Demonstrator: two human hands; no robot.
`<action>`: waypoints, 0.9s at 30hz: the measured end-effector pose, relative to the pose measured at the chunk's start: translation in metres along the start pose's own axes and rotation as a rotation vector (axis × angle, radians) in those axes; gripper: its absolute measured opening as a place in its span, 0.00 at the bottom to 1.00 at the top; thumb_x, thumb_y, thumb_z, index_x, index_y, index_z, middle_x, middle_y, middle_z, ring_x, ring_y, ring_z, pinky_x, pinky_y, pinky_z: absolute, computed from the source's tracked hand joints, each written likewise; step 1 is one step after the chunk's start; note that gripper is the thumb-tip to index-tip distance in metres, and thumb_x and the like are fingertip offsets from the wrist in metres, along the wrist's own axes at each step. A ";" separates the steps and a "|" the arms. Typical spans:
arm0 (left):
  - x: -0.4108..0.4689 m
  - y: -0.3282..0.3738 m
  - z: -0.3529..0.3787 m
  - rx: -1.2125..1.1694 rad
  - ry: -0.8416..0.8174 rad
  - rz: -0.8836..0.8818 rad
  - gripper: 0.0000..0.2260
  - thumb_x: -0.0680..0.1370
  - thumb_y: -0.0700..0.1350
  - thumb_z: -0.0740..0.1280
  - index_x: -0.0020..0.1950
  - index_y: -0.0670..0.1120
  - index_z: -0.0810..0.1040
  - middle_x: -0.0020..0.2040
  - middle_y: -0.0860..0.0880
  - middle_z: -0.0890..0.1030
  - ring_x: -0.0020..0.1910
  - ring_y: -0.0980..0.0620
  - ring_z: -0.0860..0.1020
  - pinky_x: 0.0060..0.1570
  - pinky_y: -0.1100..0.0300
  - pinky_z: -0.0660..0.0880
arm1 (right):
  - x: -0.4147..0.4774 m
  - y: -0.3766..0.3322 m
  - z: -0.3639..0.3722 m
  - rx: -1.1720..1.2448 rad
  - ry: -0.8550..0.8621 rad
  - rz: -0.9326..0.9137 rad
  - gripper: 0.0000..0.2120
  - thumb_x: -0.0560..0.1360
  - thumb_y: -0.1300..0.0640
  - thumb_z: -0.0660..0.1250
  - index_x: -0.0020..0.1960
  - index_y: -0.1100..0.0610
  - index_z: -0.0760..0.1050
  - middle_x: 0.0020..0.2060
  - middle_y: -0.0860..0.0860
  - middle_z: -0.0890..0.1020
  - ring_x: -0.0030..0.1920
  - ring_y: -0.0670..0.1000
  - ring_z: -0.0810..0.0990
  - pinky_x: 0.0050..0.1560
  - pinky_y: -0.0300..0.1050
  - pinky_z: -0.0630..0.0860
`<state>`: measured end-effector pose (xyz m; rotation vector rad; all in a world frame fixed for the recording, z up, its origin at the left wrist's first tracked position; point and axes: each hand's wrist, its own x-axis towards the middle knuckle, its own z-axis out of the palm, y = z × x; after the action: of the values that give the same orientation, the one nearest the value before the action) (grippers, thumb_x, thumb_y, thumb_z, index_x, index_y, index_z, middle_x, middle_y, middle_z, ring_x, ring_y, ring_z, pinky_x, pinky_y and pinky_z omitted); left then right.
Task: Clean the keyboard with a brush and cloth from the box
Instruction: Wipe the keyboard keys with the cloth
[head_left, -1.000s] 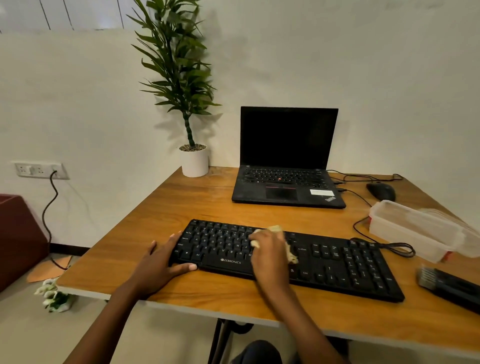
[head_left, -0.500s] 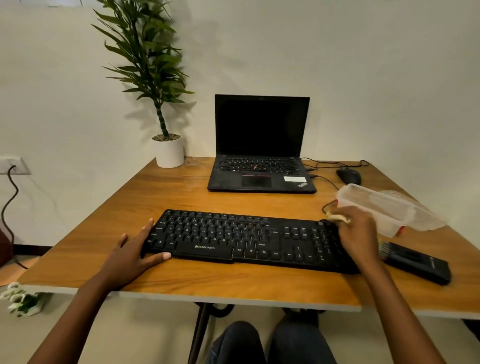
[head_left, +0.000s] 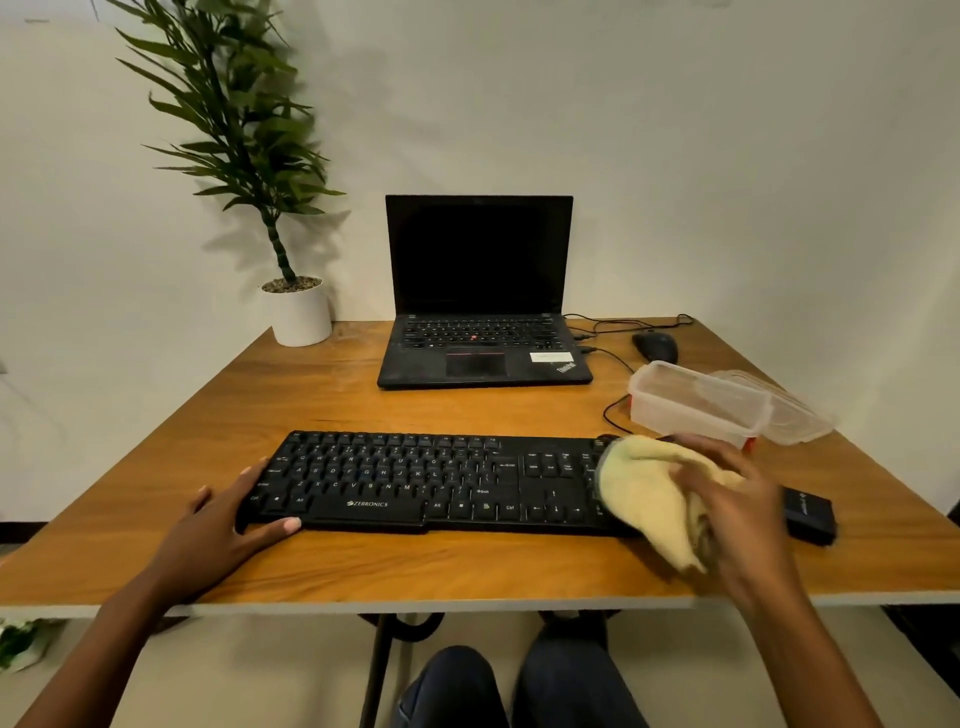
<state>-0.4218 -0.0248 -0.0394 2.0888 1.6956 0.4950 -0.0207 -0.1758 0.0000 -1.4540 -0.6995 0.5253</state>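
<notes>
Keyboard (head_left: 436, 483) lay flat on the wooden table (head_left: 363, 410), keys up. Its long axis ran left-right, parallel to the near table edge, with the space-bar side toward the person. Key legends read upright from the head view. "ZEBRONICS" was printed in white on the front lip, below the space bar.

Left hand (head_left: 228, 525): fingers straight and relaxed, palm on the table at the keyboard's left end. The thumb touched the front edge and the fingertips the left corner keys. It grasped nothing.

Right hand (head_left: 737, 509): fingers clenched around a bunched pale-yellow cloth (head_left: 644, 488) over the keyboard's right end, covering the numpad area. It was motion-blurred, so I couldn't tell if the cloth touched the keys.

Clear plastic box (head_left: 691, 405) sat just beyond the keyboard's right end, open. Its clear lid (head_left: 789, 410) was tilted against the box's right side. A black slab-shaped tool (head_left: 810, 514) lay right of the keyboard, partly hidden by the right hand. It had a small pale mark, unreadable.

Black laptop (head_left: 483, 343) stood open at the far edge, screen dark. "ThinkPad" showed on the palm rest corner, beside a white sticker with illegible text. Black mouse (head_left: 655, 346) sat right of it, with cables trailing. Potted plant (head_left: 296, 317) stood at the far left corner.
</notes>
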 end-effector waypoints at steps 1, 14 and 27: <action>0.000 0.000 -0.001 -0.003 -0.010 -0.005 0.43 0.67 0.66 0.64 0.76 0.54 0.48 0.75 0.44 0.62 0.74 0.43 0.58 0.74 0.48 0.52 | 0.002 0.003 -0.015 -0.025 0.084 0.009 0.13 0.72 0.66 0.66 0.53 0.53 0.78 0.53 0.50 0.78 0.56 0.53 0.74 0.53 0.51 0.74; 0.009 0.066 0.041 0.271 -0.133 0.416 0.47 0.53 0.84 0.38 0.70 0.66 0.43 0.74 0.61 0.40 0.73 0.59 0.36 0.67 0.47 0.26 | -0.014 0.023 0.017 -1.115 -0.207 -0.646 0.17 0.69 0.60 0.73 0.57 0.56 0.79 0.59 0.51 0.78 0.60 0.57 0.76 0.64 0.58 0.64; 0.074 0.083 0.056 0.298 -0.130 0.341 0.57 0.48 0.83 0.32 0.75 0.62 0.48 0.78 0.56 0.44 0.76 0.54 0.41 0.71 0.42 0.35 | 0.060 0.035 0.074 -1.288 -0.616 -0.537 0.23 0.81 0.51 0.54 0.74 0.51 0.56 0.75 0.47 0.57 0.75 0.49 0.52 0.73 0.48 0.51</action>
<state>-0.3090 0.0282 -0.0430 2.5822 1.4150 0.2029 -0.0277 -0.0784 -0.0297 -2.1332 -2.1017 0.0181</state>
